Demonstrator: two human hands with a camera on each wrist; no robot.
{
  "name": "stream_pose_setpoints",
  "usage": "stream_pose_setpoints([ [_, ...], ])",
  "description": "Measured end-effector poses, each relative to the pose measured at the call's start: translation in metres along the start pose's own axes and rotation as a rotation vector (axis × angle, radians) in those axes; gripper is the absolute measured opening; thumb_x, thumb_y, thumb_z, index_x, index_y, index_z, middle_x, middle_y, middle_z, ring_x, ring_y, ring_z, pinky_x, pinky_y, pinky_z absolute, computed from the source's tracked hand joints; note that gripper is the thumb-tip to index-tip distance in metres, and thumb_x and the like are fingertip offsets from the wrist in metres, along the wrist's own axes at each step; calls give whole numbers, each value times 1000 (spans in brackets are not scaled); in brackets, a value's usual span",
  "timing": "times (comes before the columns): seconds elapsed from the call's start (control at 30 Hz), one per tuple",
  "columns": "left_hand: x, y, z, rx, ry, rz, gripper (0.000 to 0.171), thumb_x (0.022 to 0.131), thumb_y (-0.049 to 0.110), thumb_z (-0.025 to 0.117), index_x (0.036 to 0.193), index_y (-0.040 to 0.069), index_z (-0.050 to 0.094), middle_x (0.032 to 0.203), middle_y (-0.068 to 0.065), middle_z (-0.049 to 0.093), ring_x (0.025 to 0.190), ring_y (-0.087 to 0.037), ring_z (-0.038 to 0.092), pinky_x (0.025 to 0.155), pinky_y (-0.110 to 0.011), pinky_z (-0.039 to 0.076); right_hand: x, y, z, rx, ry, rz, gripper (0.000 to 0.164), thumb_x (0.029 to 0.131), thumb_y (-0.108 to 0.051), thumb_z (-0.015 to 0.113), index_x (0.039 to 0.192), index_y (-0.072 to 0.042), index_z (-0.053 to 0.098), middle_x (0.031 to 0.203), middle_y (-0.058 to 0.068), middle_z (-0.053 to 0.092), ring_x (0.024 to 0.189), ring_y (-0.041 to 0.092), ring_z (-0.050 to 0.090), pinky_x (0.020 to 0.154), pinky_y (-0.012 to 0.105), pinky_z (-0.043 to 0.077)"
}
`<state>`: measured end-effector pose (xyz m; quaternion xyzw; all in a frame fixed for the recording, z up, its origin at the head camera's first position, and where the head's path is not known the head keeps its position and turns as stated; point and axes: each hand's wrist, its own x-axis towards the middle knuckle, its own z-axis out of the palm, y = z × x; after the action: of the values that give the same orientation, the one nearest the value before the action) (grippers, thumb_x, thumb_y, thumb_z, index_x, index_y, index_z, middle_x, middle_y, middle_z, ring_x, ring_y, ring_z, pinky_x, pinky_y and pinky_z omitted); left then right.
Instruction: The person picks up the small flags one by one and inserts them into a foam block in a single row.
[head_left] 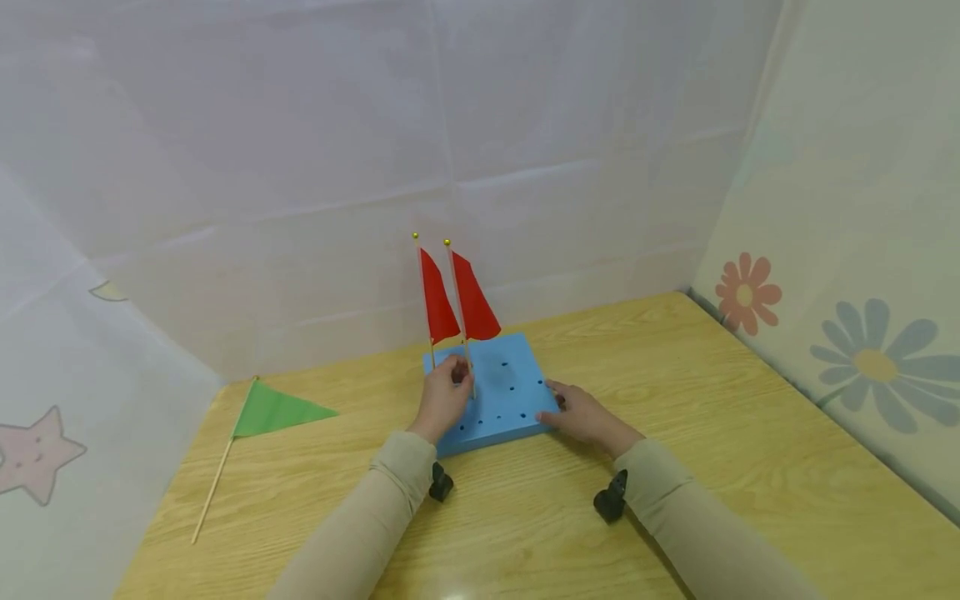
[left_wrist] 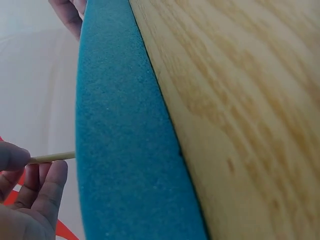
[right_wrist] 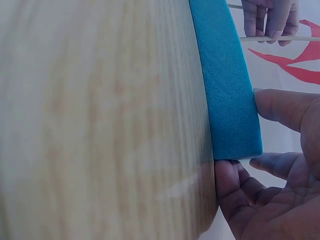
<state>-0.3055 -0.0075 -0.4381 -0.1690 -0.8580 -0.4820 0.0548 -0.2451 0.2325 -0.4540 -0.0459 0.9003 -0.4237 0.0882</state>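
A blue foam board (head_left: 528,358) with several small holes lies flat on the table. Two red flags on thin wooden sticks with gold ball tips rise from its left part. My left hand (head_left: 442,404) pinches the lower stick of the nearer red flag (head_left: 474,304); in the left wrist view this stick (left_wrist: 55,157) meets the board's top face. Just left of it stands the other red flag (head_left: 437,304), its stick's lower end behind my hand. My right hand (head_left: 583,414) grips the board's right edge, thumb on top and fingers against the side, as the right wrist view shows.
A green triangular flag (head_left: 277,412) lies on the wooden table (head_left: 637,350) to the left of the board. White sheeting (head_left: 337,167) hangs behind the table, and a flower-printed sheet (head_left: 862,208) rises along the right side.
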Motion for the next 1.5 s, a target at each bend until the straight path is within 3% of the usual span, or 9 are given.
stream_pose_setpoints([
  [0.3, -7, 5, -1, -64, -3, -71, 28, 100, 2, 65, 127, -2, 58, 119, -16, 65, 111, -32, 65, 94, -44, 56, -1, 0, 0, -3, -7, -5, 72, 101, -18, 68, 154, 14, 31, 146, 42, 43, 137, 54, 42, 110, 59, 40],
  [0.5, -13, 13, -3, -107, 13, -62, 32, 101, 6, 65, 130, -2, 55, 131, -18, 62, 120, -34, 63, 95, -46, 56, -2, 2, 0, 18, -7, 1, 72, 102, -18, 67, 155, 13, 30, 148, 42, 41, 138, 54, 40, 110, 60, 39],
  [0.7, -18, 13, -8, -165, 44, -30, 31, 101, 6, 64, 129, -3, 56, 128, -20, 63, 118, -34, 64, 97, -47, 55, -3, 2, 1, 19, -9, -4, 72, 102, -18, 67, 155, 13, 30, 147, 42, 41, 138, 54, 40, 110, 60, 40],
  [0.97, -26, 11, -28, -225, 114, -29, 28, 101, 9, 64, 126, -2, 58, 121, -19, 63, 112, -32, 63, 96, -46, 53, -1, 3, 1, 6, -6, -5, 72, 102, -17, 67, 156, 12, 29, 145, 42, 43, 137, 54, 42, 108, 60, 41],
  [1.37, -39, -8, -57, -197, 94, -28, 32, 101, 8, 64, 129, -4, 56, 120, -20, 61, 113, -34, 61, 96, -46, 51, 0, 5, 0, 16, -12, -12, 74, 102, -18, 68, 156, 12, 29, 146, 42, 41, 137, 54, 42, 108, 60, 41],
  [1.5, -42, -14, -64, -166, 79, -59, 35, 102, 11, 64, 132, -4, 55, 122, -20, 60, 115, -34, 59, 98, -48, 50, 1, 6, 1, 20, -10, -4, 74, 101, -18, 68, 156, 12, 28, 146, 41, 42, 136, 54, 42, 108, 60, 41],
])
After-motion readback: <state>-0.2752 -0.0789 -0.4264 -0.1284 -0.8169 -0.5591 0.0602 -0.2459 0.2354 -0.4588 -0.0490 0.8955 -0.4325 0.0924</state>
